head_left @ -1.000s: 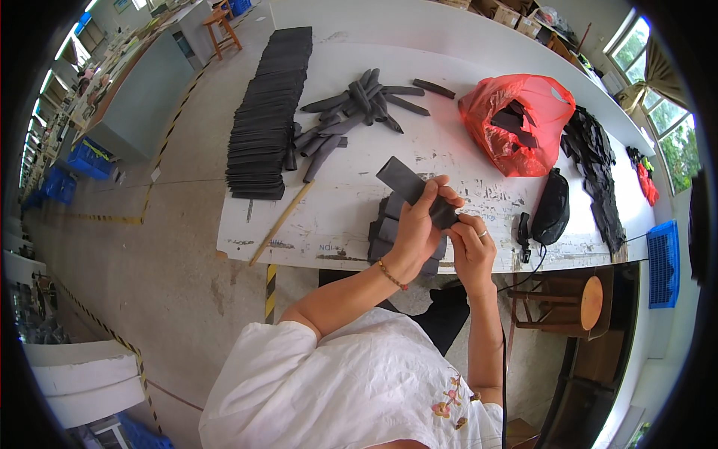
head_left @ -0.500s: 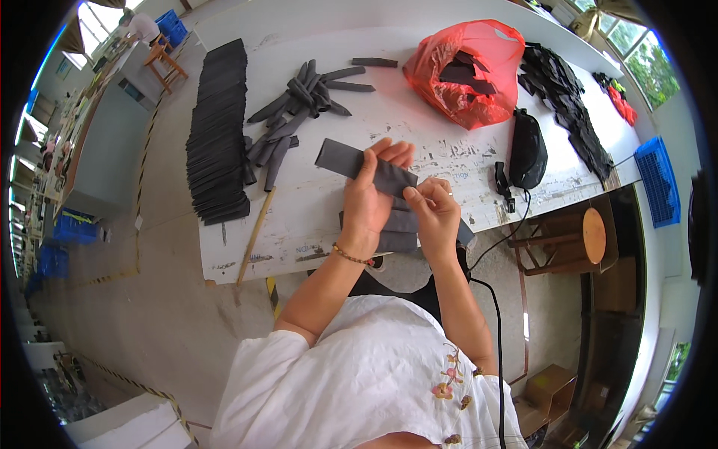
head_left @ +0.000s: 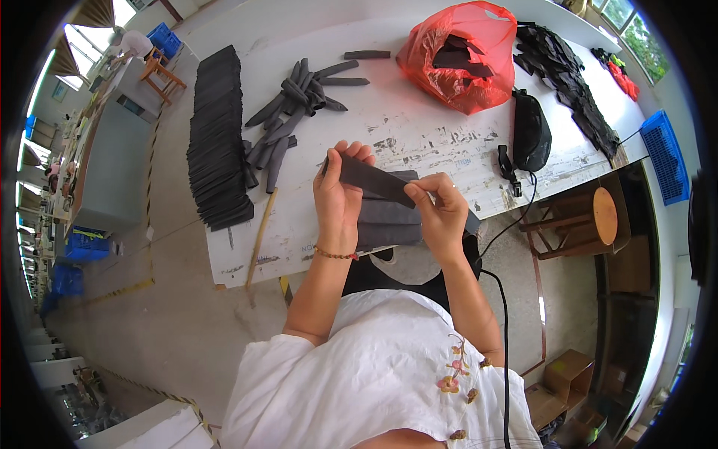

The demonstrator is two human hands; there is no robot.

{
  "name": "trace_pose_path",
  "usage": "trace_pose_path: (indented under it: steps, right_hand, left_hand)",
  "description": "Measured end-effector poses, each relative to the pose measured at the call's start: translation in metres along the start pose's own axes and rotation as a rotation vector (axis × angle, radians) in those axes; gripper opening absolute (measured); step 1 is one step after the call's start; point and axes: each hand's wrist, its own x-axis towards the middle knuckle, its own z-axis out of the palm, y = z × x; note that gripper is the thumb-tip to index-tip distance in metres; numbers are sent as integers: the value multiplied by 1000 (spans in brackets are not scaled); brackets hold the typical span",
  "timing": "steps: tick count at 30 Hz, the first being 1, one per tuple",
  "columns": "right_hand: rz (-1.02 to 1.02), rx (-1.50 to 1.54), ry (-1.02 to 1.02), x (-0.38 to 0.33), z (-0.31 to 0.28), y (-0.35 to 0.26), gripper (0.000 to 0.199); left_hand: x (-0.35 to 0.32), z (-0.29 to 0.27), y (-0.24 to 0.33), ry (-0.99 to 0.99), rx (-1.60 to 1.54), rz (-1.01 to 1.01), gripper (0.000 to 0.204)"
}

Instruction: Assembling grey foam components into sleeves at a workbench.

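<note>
At the far left, a co-worker in a pale top [head_left: 134, 43] leans at a bench beside a wooden stool [head_left: 158, 75], and blue crates [head_left: 86, 247] stand nearer on the floor. On the left side of the scuffed white table [head_left: 419, 127], a long row of dark strips [head_left: 218, 142], packed closely together, runs from far to near. Just right of its near part, a thin yellowish stick [head_left: 263, 228] reaches past the near edge, and beyond that lies a loose heap of grey tubes [head_left: 303, 96]. The left hand [head_left: 340, 191] (a beaded bracelet circles its wrist) grips the left end of a dark fabric strip [head_left: 372, 178] between thumb and fingers. The strip is held up near the table's near edge, slanting down toward the right, and partly hides a pile of grey pieces [head_left: 387, 213]. The right hand [head_left: 441, 209], with a ring on one finger, pinches the strip's right end between thumb and forefinger. Farther off to the right, a red plastic bag [head_left: 497, 67] sits open with dark pieces inside. Nearer are a black strap with a buckle [head_left: 508, 170] and a black pouch [head_left: 531, 131]; black scraps [head_left: 572, 90] spread beyond them. A blue basket [head_left: 666, 157] is at the right.
</note>
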Motion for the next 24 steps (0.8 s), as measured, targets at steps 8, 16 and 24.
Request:
trace_pose_path:
  steps: [8, 16, 24]
  right_hand:
    - [-463, -320, 79, 14, -34, -3, 19]
    - [-443, -348, -160, -4, -33, 9, 41]
    - [438, 213, -80, 1, -23, 47, 27]
  left_hand:
    - [19, -36, 36, 193, 297, -54, 53]
    - [1, -42, 32, -122, 508, -272, 30]
    - [8, -46, 28, -141, 662, -153, 26]
